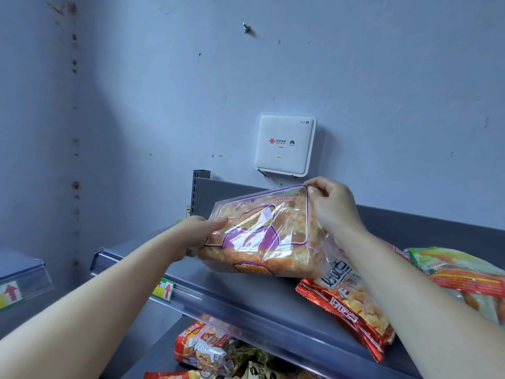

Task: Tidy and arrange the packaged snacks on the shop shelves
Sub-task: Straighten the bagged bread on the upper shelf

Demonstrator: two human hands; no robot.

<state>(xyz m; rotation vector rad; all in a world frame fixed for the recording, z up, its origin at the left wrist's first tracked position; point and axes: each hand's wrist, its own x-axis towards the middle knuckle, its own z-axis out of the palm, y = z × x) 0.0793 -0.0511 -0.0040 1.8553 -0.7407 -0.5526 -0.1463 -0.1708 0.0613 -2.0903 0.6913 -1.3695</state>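
Both hands held one clear plastic snack bag with a purple label and orange pieces (262, 236) over the grey metal top shelf (240, 288). The left hand (196, 236) gripped its left end, thumb on top and fingers underneath. The right hand (330, 206) pinched the raised far-right corner. The bag's long axis ran left to right and tilted up towards the right. Whether its lower edge touched the shelf could not be told. Its right end overlapped a red foil snack packet (352, 310), and a green-topped packet (459, 266) lay further right. Bare shelf lay to the left and in front, up to the clear price rail (218, 307), so leftward looked the freer way to set it down.
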